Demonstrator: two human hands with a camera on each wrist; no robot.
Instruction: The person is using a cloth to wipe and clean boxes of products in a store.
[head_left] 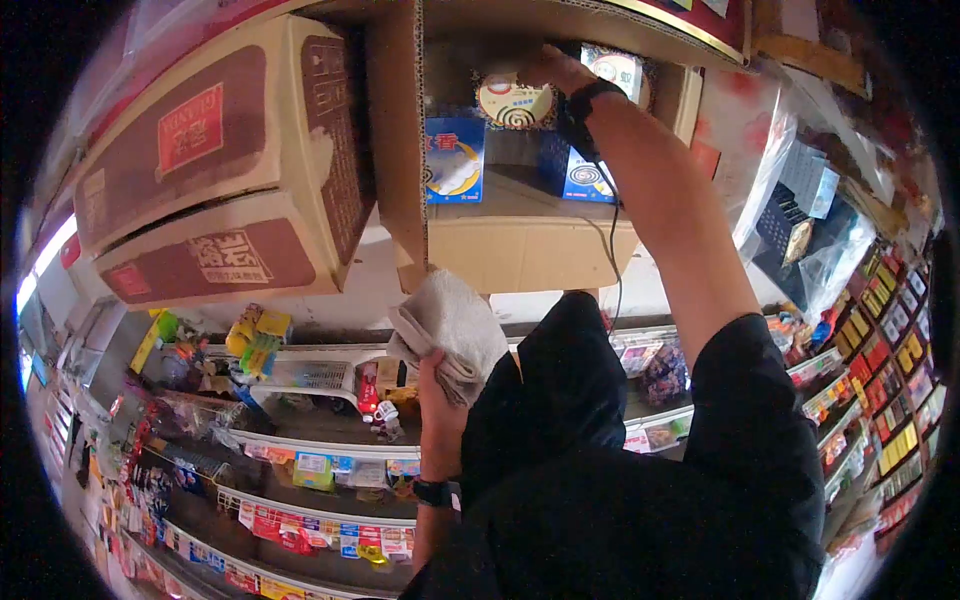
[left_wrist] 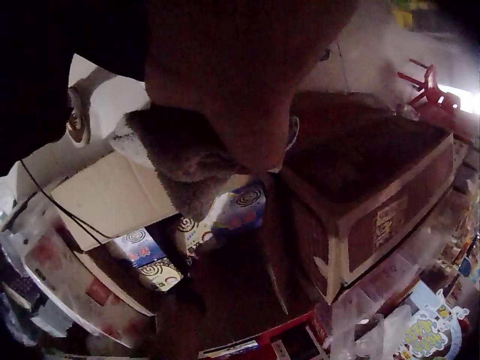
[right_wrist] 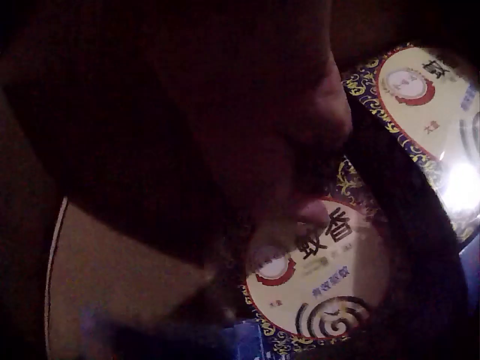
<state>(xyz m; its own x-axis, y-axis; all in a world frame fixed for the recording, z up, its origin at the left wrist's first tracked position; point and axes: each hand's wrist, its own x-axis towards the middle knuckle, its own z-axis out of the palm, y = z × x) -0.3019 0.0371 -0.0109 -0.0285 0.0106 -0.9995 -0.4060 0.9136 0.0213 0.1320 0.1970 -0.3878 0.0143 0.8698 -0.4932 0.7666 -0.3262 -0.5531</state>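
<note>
My left hand (head_left: 440,400) grips a folded grey cloth (head_left: 455,325) below the open carton; the left wrist view shows the cloth (left_wrist: 191,165) close under that hand (left_wrist: 225,90). Inside the open carton (head_left: 530,245), my right hand (head_left: 555,72) is at a patterned box with a round cream label (head_left: 515,105). In the right wrist view, a fingertip of the dark hand (right_wrist: 262,142) lies on that box's label (right_wrist: 322,285); its other fingers are in shadow. A second patterned box (head_left: 612,68) stands to the right, with blue boxes (head_left: 455,160) lower down.
A large closed brown carton (head_left: 210,160) sits left of the open one. Below are shelves of small packaged goods (head_left: 320,470). A thin cable (head_left: 617,250) hangs by my right forearm. Clear plastic and a dark case (head_left: 785,225) are at the right, beside racks of small packets (head_left: 890,350).
</note>
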